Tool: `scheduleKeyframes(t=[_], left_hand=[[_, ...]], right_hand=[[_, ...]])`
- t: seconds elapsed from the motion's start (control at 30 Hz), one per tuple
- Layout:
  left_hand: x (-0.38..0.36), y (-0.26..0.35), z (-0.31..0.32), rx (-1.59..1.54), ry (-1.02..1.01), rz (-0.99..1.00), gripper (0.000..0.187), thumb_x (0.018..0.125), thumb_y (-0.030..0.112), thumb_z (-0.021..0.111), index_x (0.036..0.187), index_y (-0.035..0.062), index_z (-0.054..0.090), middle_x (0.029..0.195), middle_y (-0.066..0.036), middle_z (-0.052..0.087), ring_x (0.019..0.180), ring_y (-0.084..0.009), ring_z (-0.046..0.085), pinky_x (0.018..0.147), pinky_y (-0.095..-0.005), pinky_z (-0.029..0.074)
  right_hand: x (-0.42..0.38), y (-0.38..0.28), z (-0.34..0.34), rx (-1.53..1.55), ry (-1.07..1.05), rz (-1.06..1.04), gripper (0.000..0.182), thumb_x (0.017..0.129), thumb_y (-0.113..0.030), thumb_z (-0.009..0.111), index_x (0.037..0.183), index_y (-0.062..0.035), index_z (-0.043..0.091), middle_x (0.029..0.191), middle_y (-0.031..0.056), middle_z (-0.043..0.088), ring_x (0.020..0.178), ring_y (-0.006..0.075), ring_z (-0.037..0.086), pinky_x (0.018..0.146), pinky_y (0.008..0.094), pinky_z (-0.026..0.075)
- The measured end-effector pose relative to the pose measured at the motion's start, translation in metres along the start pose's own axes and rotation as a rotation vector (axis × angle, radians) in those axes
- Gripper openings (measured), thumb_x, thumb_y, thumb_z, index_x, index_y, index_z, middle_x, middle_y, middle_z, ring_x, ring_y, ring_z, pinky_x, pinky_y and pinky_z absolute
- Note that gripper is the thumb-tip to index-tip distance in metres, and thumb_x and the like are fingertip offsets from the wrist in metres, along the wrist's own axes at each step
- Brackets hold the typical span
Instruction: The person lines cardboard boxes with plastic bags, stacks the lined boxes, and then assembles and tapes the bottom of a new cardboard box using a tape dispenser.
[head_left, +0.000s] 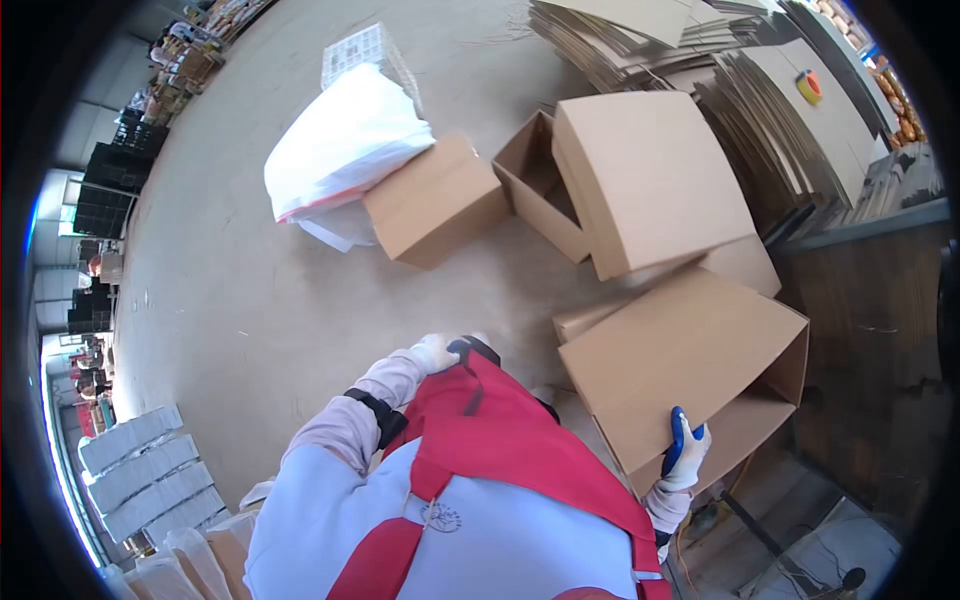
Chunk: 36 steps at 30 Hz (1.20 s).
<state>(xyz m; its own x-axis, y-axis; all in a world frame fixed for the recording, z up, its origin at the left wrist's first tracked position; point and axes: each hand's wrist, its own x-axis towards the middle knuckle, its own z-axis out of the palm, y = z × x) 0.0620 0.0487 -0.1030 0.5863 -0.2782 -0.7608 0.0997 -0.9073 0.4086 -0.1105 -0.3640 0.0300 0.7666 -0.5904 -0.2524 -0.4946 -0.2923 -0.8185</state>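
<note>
My right hand [687,452], in a white and blue glove, holds the edge of an open cardboard box [672,365]. Its blue fingertips press on the box's brown panel, and the box lies tilted with its opening facing right. My left hand [438,353], gloved too, is beside the upper part of the red apron [500,425] over my lap. The fingers of that hand are mostly hidden, and a dark patch shows just past them.
More cardboard boxes [650,180] stand ahead, beside a white sack [345,140] and a white plastic crate [360,55]. Flattened cardboard [790,120] is stacked at the right with a tape roll [809,87] on it. White bundles [155,475] stand at the left.
</note>
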Motion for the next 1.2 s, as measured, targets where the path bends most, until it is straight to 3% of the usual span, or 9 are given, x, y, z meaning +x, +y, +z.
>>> scheduleKeyframes(t=[0.23, 0.33, 0.43, 0.57, 0.67, 0.87, 1.03, 1.17, 1.2], left_hand=[[0.062, -0.082, -0.118, -0.096, 0.336, 0.039, 0.042, 0.078, 0.031, 0.06, 0.116, 0.0149, 0.059, 0.113, -0.014, 0.06, 0.104, -0.0288, 0.057, 0.091, -0.0344, 0.044], [0.13, -0.129, -0.229, 0.374, 0.434, 0.058, 0.052, 0.082, 0.041, 0.056, 0.127, 0.0156, 0.048, 0.128, -0.011, 0.048, 0.119, -0.0257, 0.045, 0.1, -0.0422, 0.033], [0.209, -0.179, -0.328, 0.714, 0.483, 0.032, 0.059, 0.085, 0.047, 0.048, 0.137, 0.0217, 0.035, 0.144, -0.006, 0.03, 0.133, -0.0255, 0.025, 0.106, -0.0526, 0.018], [0.263, -0.186, -0.433, 0.838, 0.35, 0.007, 0.06, 0.087, 0.051, 0.041, 0.14, 0.0257, 0.028, 0.148, -0.004, 0.02, 0.137, -0.0256, 0.017, 0.107, -0.0556, 0.01], [0.285, -0.221, -0.46, 0.841, 0.323, -0.055, 0.061, 0.088, 0.054, 0.037, 0.142, 0.0274, 0.024, 0.15, -0.004, 0.016, 0.138, -0.0251, 0.013, 0.107, -0.0552, 0.006], [0.349, -0.378, -0.479, 0.39, 0.446, -0.13, 0.073, 0.083, 0.067, 0.034, 0.143, 0.0312, 0.015, 0.151, -0.011, 0.007, 0.138, -0.0339, 0.006, 0.105, -0.0602, 0.006], [0.261, -0.262, -0.493, 0.649, 0.229, -0.31, 0.079, 0.08, 0.055, 0.054, 0.143, 0.034, 0.012, 0.151, -0.01, 0.007, 0.138, -0.0319, 0.008, 0.106, -0.0586, 0.009], [0.288, -0.3, -0.489, 0.641, 0.256, -0.243, 0.066, 0.084, 0.047, 0.052, 0.142, 0.0306, 0.023, 0.151, -0.012, 0.006, 0.138, -0.031, 0.006, 0.105, -0.0606, 0.008], [0.279, -0.296, -0.495, 0.532, 0.363, -0.156, 0.05, 0.088, 0.037, 0.05, 0.134, 0.0216, 0.041, 0.143, -0.017, 0.028, 0.134, -0.0275, 0.026, 0.106, -0.0498, 0.022]], right_hand=[[-0.025, -0.051, 0.058, -0.084, 0.092, 0.231, 0.025, 0.079, -0.002, 0.06, 0.104, 0.0033, 0.059, 0.095, 0.0076, 0.064, 0.083, 0.0147, 0.058, 0.076, 0.0276, 0.046], [-0.013, -0.022, 0.137, 0.144, 0.079, 0.505, 0.027, 0.076, -0.003, 0.063, 0.102, 0.0032, 0.059, 0.091, 0.0071, 0.064, 0.079, 0.0159, 0.058, 0.072, 0.0288, 0.047], [-0.004, 0.015, 0.185, -0.192, 0.191, 0.477, 0.032, 0.075, 0.001, 0.063, 0.107, 0.0015, 0.057, 0.093, 0.0068, 0.063, 0.08, 0.0159, 0.058, 0.07, 0.0267, 0.048], [0.001, -0.018, 0.198, 0.005, 0.248, 0.501, 0.04, 0.077, 0.002, 0.062, 0.116, 0.0003, 0.052, 0.102, 0.009, 0.06, 0.088, 0.0177, 0.058, 0.077, 0.0276, 0.048], [-0.004, -0.006, 0.195, -0.233, 0.224, 0.494, 0.043, 0.077, -0.001, 0.063, 0.118, 0.0014, 0.051, 0.103, 0.0085, 0.06, 0.088, 0.0182, 0.058, 0.079, 0.028, 0.048], [-0.002, -0.006, 0.195, 0.026, 0.416, 0.702, 0.041, 0.077, -0.008, 0.066, 0.115, 0.0032, 0.054, 0.101, 0.0078, 0.061, 0.086, 0.019, 0.058, 0.079, 0.0296, 0.047], [0.01, 0.0, 0.194, 0.038, 0.468, 0.73, 0.042, 0.077, -0.015, 0.067, 0.115, -0.0009, 0.055, 0.1, 0.0091, 0.061, 0.083, 0.0232, 0.059, 0.075, 0.0346, 0.049], [0.014, -0.02, 0.203, 0.129, 0.459, 0.728, 0.04, 0.08, -0.015, 0.065, 0.115, 0.0025, 0.055, 0.101, 0.0089, 0.061, 0.086, 0.0205, 0.058, 0.078, 0.031, 0.047], [0.014, -0.014, 0.201, 0.095, 0.421, 0.706, 0.04, 0.081, -0.017, 0.064, 0.115, 0.0023, 0.055, 0.101, 0.0093, 0.061, 0.087, 0.0207, 0.058, 0.078, 0.0314, 0.047]])
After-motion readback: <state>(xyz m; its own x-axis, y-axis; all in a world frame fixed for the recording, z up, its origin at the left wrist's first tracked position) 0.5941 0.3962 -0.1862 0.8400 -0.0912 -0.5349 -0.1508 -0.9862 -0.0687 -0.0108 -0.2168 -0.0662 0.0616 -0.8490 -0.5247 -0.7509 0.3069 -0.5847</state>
